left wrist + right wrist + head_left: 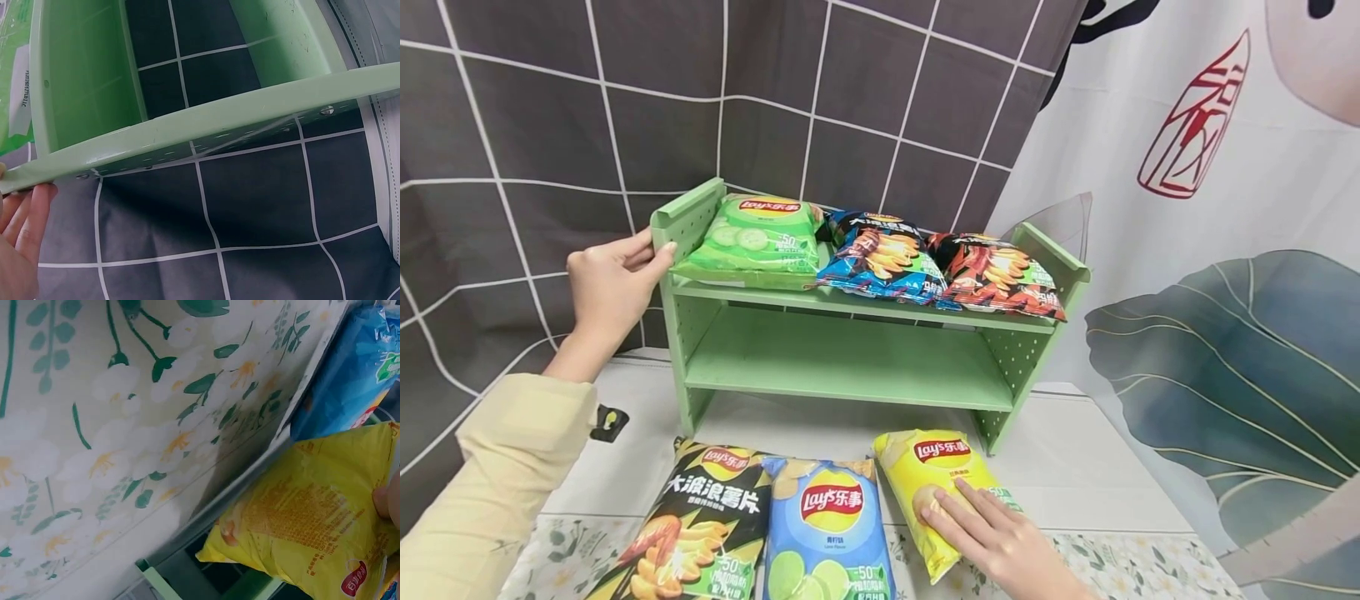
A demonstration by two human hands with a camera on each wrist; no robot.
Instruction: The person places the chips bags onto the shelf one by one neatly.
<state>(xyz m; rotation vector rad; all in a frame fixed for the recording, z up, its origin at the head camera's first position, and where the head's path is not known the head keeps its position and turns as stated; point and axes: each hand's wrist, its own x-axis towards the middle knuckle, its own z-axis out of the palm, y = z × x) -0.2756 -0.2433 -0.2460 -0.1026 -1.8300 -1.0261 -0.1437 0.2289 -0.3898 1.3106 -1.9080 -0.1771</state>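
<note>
My left hand (615, 279) grips the upper left side panel of a green shelf rack (850, 354), thumb in front and fingers behind. The left wrist view shows fingertips (42, 197) against the panel's edge. My right hand (992, 533) holds a yellow bag of Lay's chips (934, 483) by its lower right part, fingers over the front. In the right wrist view, the thumb (382, 503) presses the printed back of that bag. Left of it lie a blue lime chip bag (827, 533) and a black chip bag (703, 517).
On the top shelf sit a green chip bag (760, 237), a dark blue one (883, 258) and a red-black one (996, 275). A small black object (609, 423) lies left of the rack. Dark checked cloth (662, 142) hangs behind. The table's front has floral cloth (1120, 567).
</note>
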